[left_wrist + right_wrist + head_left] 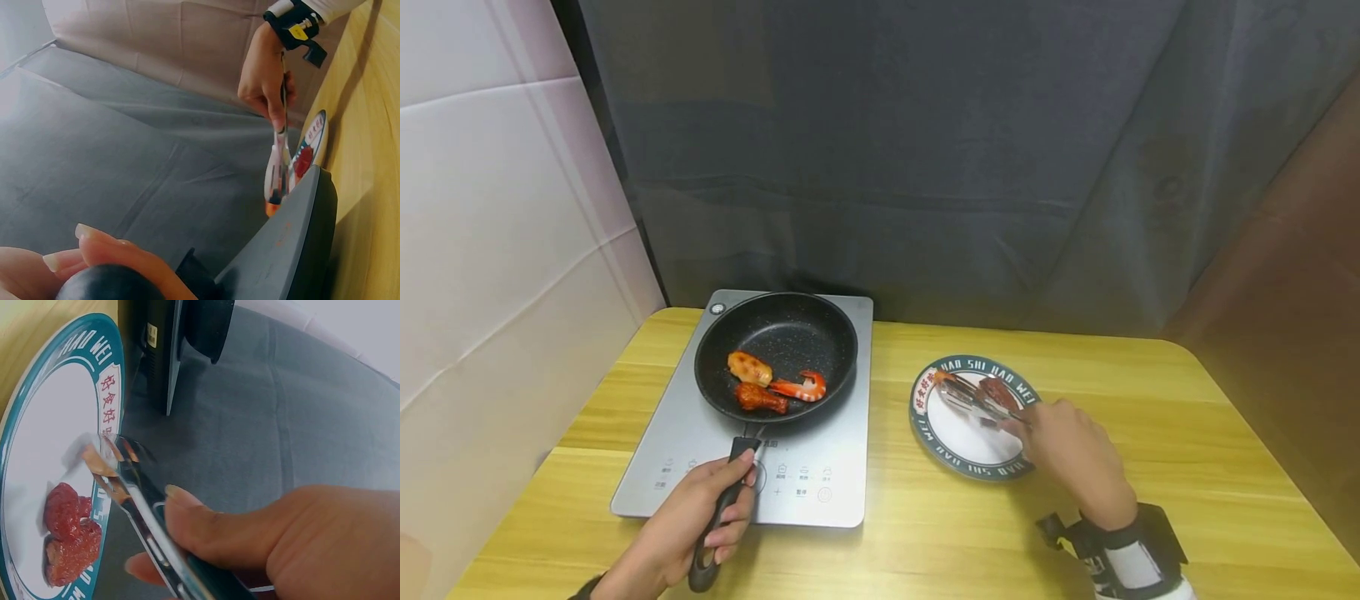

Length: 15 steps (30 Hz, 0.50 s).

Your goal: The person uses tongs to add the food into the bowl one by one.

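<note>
My left hand grips the black handle of a frying pan. Inside the pan lie a browned chicken wing piece, a glazed drumstick and an orange-striped shrimp. Metal tongs are held in my right hand, thumb along one arm. Their tips enclose an orange-and-pale food piece above the left side of a green-rimmed plate; its kind I cannot tell. A dark red, glossy piece of meat rests on that plate.
Under the pan is a silver induction cooktop with printed controls along its front. Wooden tabletop extends around the plate. A dark grey curtain hangs behind, a white panel stands left and a brown one right.
</note>
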Available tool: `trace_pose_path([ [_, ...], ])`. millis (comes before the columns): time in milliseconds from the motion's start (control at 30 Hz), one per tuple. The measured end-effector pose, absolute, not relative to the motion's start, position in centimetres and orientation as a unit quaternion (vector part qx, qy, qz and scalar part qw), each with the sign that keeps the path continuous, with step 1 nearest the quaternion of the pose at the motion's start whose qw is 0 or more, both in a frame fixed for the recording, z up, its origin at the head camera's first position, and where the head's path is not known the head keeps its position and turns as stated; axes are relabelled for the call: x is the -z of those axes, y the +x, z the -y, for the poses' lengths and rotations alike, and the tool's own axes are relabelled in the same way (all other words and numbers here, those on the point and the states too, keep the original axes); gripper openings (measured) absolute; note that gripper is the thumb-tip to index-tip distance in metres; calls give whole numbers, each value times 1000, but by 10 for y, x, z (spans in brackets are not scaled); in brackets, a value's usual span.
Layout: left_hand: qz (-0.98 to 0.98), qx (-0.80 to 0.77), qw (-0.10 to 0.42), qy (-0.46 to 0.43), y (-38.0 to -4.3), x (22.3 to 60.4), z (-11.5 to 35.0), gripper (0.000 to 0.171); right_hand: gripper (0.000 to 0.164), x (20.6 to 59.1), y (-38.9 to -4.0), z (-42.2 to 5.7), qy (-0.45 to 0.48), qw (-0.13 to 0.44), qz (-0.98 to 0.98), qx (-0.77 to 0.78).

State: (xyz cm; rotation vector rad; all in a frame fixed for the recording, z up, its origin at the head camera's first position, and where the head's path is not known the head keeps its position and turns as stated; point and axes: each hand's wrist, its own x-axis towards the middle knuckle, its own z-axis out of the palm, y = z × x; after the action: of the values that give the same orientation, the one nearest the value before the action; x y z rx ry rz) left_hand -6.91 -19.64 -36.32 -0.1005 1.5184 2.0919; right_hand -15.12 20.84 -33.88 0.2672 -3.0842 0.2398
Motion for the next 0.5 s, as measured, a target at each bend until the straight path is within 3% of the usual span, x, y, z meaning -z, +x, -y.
trace_pose_path([
  [333,-565,-778,273,-41,-69,363,196,35,30,330,-150,-208,172,111,977,-57],
  [500,-564,-778,273,-44,-68,364,196,35,19,320,-147,-201,188,113,973,-73],
])
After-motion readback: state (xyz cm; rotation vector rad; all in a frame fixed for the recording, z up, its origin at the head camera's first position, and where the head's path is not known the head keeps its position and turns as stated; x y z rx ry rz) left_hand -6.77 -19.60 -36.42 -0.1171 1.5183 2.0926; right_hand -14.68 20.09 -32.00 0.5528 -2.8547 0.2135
